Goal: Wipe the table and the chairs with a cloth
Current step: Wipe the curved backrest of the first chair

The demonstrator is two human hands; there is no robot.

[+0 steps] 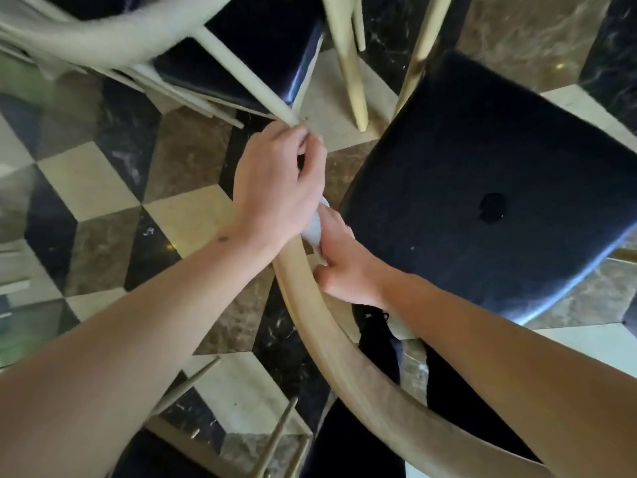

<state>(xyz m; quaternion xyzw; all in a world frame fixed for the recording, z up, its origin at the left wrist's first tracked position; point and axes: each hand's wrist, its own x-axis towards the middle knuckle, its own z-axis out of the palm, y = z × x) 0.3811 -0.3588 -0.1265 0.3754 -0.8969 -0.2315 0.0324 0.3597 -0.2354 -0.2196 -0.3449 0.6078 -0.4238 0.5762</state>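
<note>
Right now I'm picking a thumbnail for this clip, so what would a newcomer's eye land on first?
First, the two bare hands meeting mid-frame: the left hand and the right hand close on a pale cloth against the curved wooden backrest of a chair. Next, that chair's glossy dark seat filling the right side. Behind it all lies the checkered marble floor.

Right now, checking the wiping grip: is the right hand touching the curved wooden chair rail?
Touching. The head view shows the right hand pressing the cloth onto the curved wooden chair rail, fingers wrapped over its edge.
</note>
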